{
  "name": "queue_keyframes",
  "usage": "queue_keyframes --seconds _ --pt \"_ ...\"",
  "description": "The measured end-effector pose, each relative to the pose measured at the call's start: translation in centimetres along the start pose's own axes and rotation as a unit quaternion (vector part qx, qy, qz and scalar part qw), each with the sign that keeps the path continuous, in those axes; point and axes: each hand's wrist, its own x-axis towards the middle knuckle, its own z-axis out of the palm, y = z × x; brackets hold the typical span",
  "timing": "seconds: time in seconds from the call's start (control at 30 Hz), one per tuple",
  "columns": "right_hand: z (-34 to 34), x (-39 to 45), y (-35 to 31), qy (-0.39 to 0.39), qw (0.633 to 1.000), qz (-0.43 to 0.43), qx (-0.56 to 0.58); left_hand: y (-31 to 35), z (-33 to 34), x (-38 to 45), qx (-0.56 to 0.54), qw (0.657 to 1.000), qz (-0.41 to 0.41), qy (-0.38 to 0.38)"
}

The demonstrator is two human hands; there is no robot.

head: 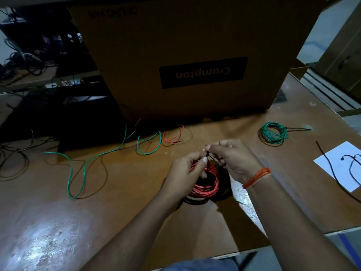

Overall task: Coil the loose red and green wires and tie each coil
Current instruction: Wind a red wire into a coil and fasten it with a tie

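At the desk's (117,192) centre, the left hand (183,173) grips the red wire coil (207,184) while the right hand (234,159) pinches a black tie (208,153) at its top. A tied green coil (273,133) lies at two o'clock, loose green wire (84,167) at nine.

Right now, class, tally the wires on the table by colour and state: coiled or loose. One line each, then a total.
Red coils: 1, the red coil held in both hands.
Green coils: 1, the green coil, tied.
Loose green wires: 1, the green wire.
Loose red wires: 1, the red wire.
Total: 4
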Motion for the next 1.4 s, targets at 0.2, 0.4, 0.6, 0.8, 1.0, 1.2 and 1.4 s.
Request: queue_keyframes --seconds 0.2,0.4,0.6,0.8,1.0,1.2,1.4 --pt "2.0 -0.3 0.4 0.07 0.993 -0.087 -0.022 0.5 -1.0 1.1 0.008 1.0 0.014 0.008" --pt "1.2 0.0 0.0 -0.015 0.999 -0.037 0.007 0.2 -1.4 0.8 0.023 0.999 0.025 -0.017" --pt "0.0 1.7 0.1 0.13 0.987 -0.099 -0.01 -0.2 0.0 -0.3 0.038 0.996 0.045 -0.062" --pt "0.2 0.2 -0.2 -0.065 0.997 0.024 0.018 -0.3 -0.6 0.2 0.002 0.998 0.046 -0.034" --pt "0.5 0.4 -0.2 0.089 0.987 -0.132 -0.006 -0.1 -0.7 0.0 -0.018 0.999 0.011 -0.033" --pt "1.0 -0.2 0.3 0.1 0.977 -0.178 -0.054 0.0 -0.8 -0.1 -0.111 0.991 -0.026 -0.066" --pt "1.3 -0.6 0.0 0.117 0.967 -0.198 -0.109 0.2 -0.9 -0.5 -0.134 0.988 -0.03 -0.069"
